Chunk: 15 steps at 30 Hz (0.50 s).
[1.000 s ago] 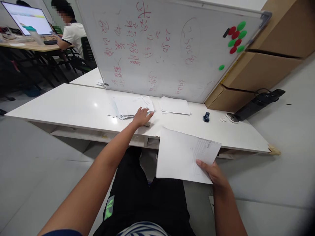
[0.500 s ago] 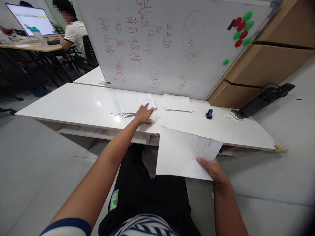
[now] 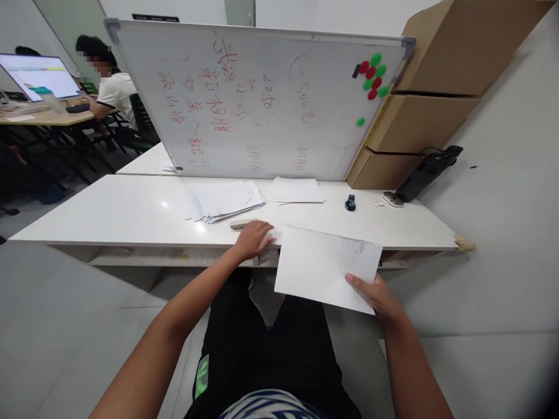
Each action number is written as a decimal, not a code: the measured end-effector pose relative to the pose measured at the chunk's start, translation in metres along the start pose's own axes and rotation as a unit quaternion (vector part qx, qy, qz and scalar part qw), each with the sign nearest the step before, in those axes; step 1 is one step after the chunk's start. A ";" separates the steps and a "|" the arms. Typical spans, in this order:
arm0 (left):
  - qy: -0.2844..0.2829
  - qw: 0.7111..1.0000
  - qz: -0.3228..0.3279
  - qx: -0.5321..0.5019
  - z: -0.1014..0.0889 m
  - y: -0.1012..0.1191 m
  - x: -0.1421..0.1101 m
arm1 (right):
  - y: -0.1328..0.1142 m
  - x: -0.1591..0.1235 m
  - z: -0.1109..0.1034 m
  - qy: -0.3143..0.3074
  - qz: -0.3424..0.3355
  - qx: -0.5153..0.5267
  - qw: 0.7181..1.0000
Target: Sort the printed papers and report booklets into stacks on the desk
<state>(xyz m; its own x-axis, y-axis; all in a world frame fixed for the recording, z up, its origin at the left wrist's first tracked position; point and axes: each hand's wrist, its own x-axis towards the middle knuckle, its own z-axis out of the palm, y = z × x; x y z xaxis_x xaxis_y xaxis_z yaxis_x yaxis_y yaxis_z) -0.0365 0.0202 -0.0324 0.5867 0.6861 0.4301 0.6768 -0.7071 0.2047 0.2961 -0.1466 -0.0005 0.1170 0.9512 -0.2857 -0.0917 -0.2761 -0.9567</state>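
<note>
My right hand (image 3: 382,299) grips a small stack of white paper sheets (image 3: 321,262) by the lower right corner, thumb on top; faint printed lines show near that edge. The sheets are held out past the desk's front edge. My left hand (image 3: 254,240) is above the front edge, left of the sheets, its fingers slightly blurred and apart from the thumb. Just behind it lies a slim beige stapler-like object (image 3: 241,224). Beyond that, a loosely fanned pile of papers (image 3: 227,201) rests on the desk, with a neater paper stack (image 3: 297,191) to its right.
A whiteboard (image 3: 262,105) with red writing and round magnets stands along the back of the white desk (image 3: 131,203). Cardboard boxes (image 3: 419,122), a black bottle (image 3: 425,174), a mouse (image 3: 393,199) and a dark blue object (image 3: 350,202) are at right. Another person (image 3: 113,87) sits far left.
My left hand has come off the fanned papers and moved back toward the desk's front edge, nearer the held sheets. My right hand still holds its sheets. The camera view has tilted up.
</note>
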 end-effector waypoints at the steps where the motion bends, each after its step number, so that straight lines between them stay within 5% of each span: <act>1: -0.060 0.997 0.045 0.004 0.007 0.007 0.001 | 0.004 0.003 -0.001 0.023 -0.007 0.003 1.000; 4: -0.159 0.980 0.120 0.011 0.025 0.014 0.013 | 0.021 0.017 -0.001 0.109 -0.049 0.004 0.993; 9: -0.186 0.978 0.098 0.008 0.035 0.010 0.028 | 0.037 0.051 0.012 0.188 -0.115 -0.022 0.975; 12: -0.178 0.979 0.094 0.024 0.034 0.011 0.028 | 0.017 0.085 0.041 0.201 -0.190 0.011 0.961; 15: -0.187 0.973 0.120 0.069 0.035 0.013 0.029 | -0.023 0.138 0.089 0.134 -0.269 0.030 0.953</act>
<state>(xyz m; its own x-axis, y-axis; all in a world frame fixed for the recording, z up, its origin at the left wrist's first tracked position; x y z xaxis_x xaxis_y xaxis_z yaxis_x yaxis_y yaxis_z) 0.0051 0.0371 -0.0484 0.8384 0.5364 0.0968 0.5383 -0.8427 0.0076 0.2262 0.0032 -0.0132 0.4097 0.8817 0.2339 -0.0021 0.2573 -0.9663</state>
